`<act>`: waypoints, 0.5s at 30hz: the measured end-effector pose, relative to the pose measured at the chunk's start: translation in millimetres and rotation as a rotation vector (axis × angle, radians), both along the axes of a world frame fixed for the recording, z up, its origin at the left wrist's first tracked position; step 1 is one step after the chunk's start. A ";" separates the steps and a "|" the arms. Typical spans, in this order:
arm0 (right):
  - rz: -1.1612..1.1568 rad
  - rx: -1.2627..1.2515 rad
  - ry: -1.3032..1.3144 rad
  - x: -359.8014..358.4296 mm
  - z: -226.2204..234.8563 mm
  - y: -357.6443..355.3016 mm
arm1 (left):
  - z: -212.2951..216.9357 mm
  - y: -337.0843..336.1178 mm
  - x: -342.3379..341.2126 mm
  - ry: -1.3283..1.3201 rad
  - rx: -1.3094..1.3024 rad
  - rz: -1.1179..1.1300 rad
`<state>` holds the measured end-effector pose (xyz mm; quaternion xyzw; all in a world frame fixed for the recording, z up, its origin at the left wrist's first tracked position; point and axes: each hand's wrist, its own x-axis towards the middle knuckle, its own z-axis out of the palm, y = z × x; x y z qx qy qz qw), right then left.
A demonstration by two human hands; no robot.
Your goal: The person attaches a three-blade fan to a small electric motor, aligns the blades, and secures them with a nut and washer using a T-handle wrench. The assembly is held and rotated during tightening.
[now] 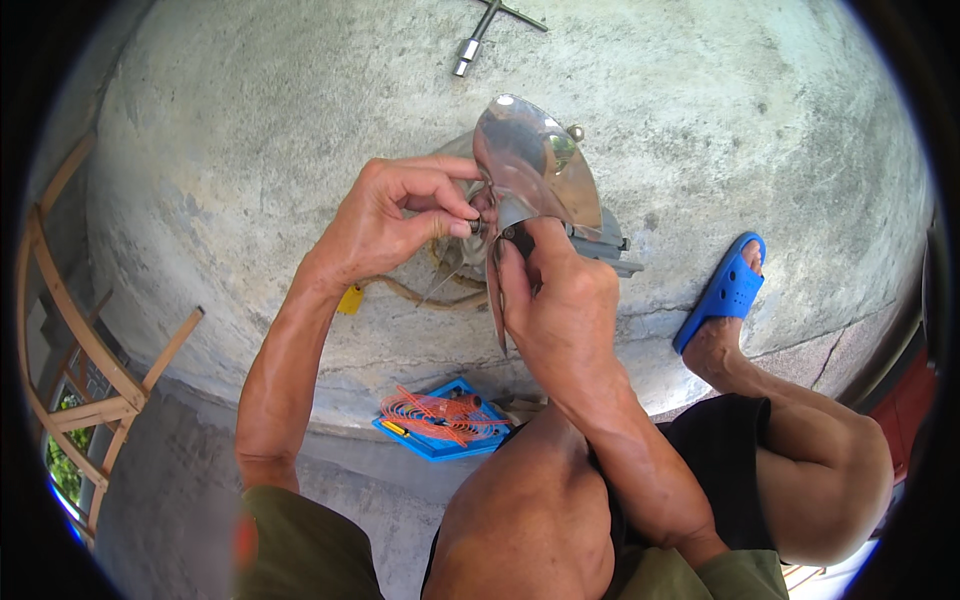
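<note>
A shiny metal fan blade (545,165) stands tilted in front of me on the concrete. My right hand (570,300) is closed round the dark part at the blade's hub, its thumb and fingers near the centre. At the hub's left side, my left hand (390,215) pinches a small dark threaded piece (475,227) between thumb and fingers. Whether that piece touches the hub I cannot tell. Grey metal parts (620,265) stick out to the right behind the right hand. Most of what lies behind the blade is hidden.
A T-handled socket wrench (470,48) lies at the far side. A brown cord (410,292) runs by a yellow piece (350,300). Nearer sits a blue tray (450,452) with orange wire (440,412). Wooden framing (90,412) stands left; my blue slipper (728,290) is right.
</note>
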<state>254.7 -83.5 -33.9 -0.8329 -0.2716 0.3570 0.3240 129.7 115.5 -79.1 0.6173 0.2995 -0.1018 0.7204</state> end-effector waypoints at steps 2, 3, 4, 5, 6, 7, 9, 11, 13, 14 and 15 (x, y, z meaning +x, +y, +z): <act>-0.007 0.021 -0.014 -1.0 -1.4 -0.2 | 0.5 0.2 1.2 0.005 -0.007 0.005; 0.001 0.028 -0.033 -1.6 -2.0 0.6 | 0.1 -0.1 0.9 0.005 -0.010 0.010; 0.009 0.036 -0.052 -1.8 -2.3 0.9 | -0.5 -0.7 0.2 0.004 -0.013 0.015; 0.021 0.022 -0.054 -1.2 -1.7 1.2 | -0.5 -0.7 0.0 0.004 -0.014 0.020; 0.032 0.008 -0.056 -0.3 -0.4 1.4 | -0.1 -0.9 0.2 0.002 -0.016 0.020; 0.044 -0.005 -0.057 0.7 0.9 1.5 | 0.4 -1.3 0.5 0.001 -0.019 0.019; 0.045 -0.021 -0.041 1.8 3.3 0.9 | 0.4 -0.9 0.3 -0.001 -0.013 0.011; 0.034 0.006 -0.049 1.1 2.1 0.4 | 0.2 0.9 1.8 -0.004 0.003 -0.005; 0.011 0.077 -0.083 -1.0 -2.7 0.0 | -1.4 -1.0 -1.0 0.008 -0.013 0.016; 0.022 0.055 -0.083 -0.9 -2.1 0.4 | -2.4 -0.9 -1.7 0.011 -0.018 0.027; 0.033 0.034 -0.084 -0.9 -1.0 0.7 | -2.4 -0.9 -2.1 0.011 -0.011 0.020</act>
